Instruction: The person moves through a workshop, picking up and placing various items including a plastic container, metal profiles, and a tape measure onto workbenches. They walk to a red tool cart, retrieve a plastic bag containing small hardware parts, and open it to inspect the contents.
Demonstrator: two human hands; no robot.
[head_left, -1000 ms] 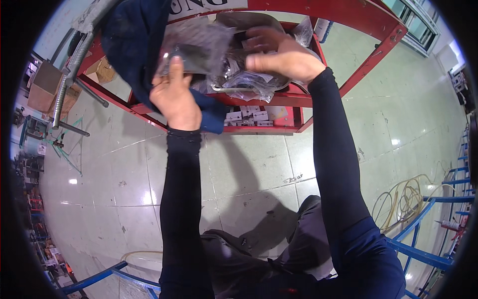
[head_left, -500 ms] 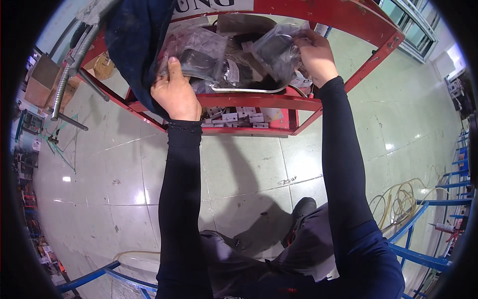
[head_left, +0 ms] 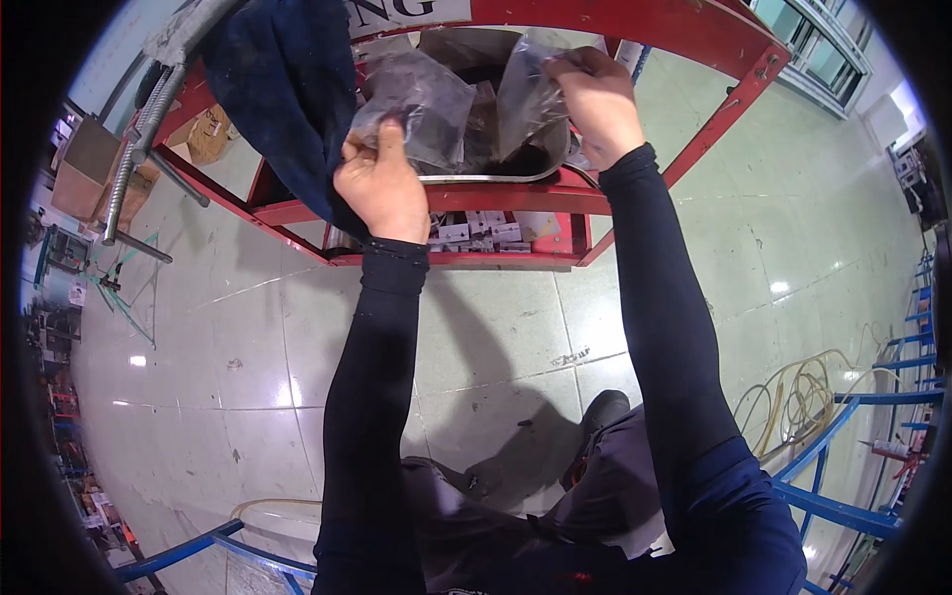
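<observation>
Gripping a clear plastic bag [head_left: 416, 104] by its lower edge, the left hand [head_left: 382, 188] is pinching the film between thumb and fingers, just in front of the metal tray [head_left: 496, 177]. The right hand [head_left: 593, 99] is clenching the top of a second clear plastic bag [head_left: 526, 84], holding it up over the right part of that tray. Both bags are showing dark contents through the film, though what these are cannot be told. The 2 bags are hanging close beside each other above the tray, and whether they are touching cannot be told.

The tray is sitting on the upper shelf of a red metal rack [head_left: 694, 30], its curved rim facing the person. Left of the tray, a dark blue cloth [head_left: 288, 89] is draping over the rack's frame and hanging down beside the left hand. Below the tray, small white tags [head_left: 486, 233] are lying in a row on the rack's lower shelf. Farther left of the tray, a ribbed grey hose [head_left: 139, 139] is leaning against the rack. Well below and to the right of the tray, a coil of yellowish hose [head_left: 803, 397] is lying on the tiled floor [head_left: 248, 377].
</observation>
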